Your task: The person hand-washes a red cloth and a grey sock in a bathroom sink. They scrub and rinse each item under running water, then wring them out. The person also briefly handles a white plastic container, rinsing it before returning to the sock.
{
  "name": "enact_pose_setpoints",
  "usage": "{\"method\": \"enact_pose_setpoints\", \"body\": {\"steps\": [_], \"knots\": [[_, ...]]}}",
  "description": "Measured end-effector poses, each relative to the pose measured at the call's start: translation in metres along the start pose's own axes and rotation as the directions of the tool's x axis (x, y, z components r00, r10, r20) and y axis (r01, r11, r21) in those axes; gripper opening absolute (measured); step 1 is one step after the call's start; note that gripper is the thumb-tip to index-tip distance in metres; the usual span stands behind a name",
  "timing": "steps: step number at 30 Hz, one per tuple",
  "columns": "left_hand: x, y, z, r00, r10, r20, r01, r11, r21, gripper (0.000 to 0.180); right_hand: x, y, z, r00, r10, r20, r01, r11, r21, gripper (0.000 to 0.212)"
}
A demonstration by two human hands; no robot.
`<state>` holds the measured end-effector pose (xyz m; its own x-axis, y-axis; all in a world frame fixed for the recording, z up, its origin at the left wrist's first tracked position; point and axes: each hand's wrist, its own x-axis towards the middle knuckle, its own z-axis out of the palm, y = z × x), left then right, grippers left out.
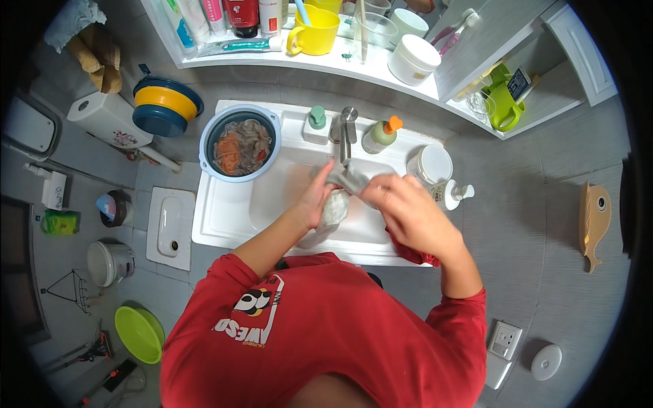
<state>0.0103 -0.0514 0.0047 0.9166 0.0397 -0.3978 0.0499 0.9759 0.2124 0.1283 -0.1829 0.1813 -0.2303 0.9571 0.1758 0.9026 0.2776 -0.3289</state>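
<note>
Over the white sink [272, 194], beneath the faucet [347, 126], a wet grey-and-white cloth [335, 209], perhaps a sock, is stretched between my hands. My left hand [315, 198] grips it on the left, and its lower end hangs below the palm. On the right, the closed fingers of my right hand [408, 207] pinch the grey upper part; that part is blurred. A dark red cloth [413, 253] lies at the sink's front edge, partly under my right forearm. At the sink's left stands a blue basin [275, 146] with grey and orange wet cloths.
Behind the faucet area stand a green-topped soap dispenser [316, 126] and an orange-topped pump bottle [379, 136]. A white tub [434, 164] and a white pump bottle [447, 195] are at the right rim. Above hangs a shelf [286, 60] with toiletries and a yellow mug [317, 34].
</note>
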Motion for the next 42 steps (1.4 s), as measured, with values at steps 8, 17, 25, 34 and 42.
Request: {"method": "enact_pose_setpoints", "body": {"steps": [8, 17, 25, 34, 42], "knots": [[-0.017, 0.005, 0.007, 0.953, 0.296, 0.058, -0.301, 0.916, 0.264, 0.034, -0.030, 0.015, 0.009, 0.947, 0.318, -0.047, -0.259, 0.841, 0.474, 0.024], [-0.037, -0.007, 0.019, 0.878, 0.215, 0.429, -0.455, 0.094, 0.885, 0.032, 0.015, 0.076, 0.114, 0.846, 0.357, 0.396, -0.226, -0.433, 0.873, 0.034], [-0.048, 0.009, -0.009, 0.659, 0.716, 0.230, -0.434, 0.112, 0.894, 0.033, 0.023, 0.059, 0.112, 0.863, 0.501, 0.062, -0.158, 0.152, 0.976, 0.013], [-0.061, 0.042, 0.046, 0.857, 0.501, 0.119, -0.335, 0.368, 0.867, 0.020, 0.019, 0.066, 0.088, 0.826, 0.549, 0.129, -0.371, 0.357, 0.857, 0.020], [-0.067, 0.073, 0.047, 0.746, 0.594, 0.301, -0.652, 0.556, 0.516, 0.029, 0.000, 0.064, 0.065, 0.956, 0.247, 0.158, -0.147, -0.063, 0.987, 0.030]]}}
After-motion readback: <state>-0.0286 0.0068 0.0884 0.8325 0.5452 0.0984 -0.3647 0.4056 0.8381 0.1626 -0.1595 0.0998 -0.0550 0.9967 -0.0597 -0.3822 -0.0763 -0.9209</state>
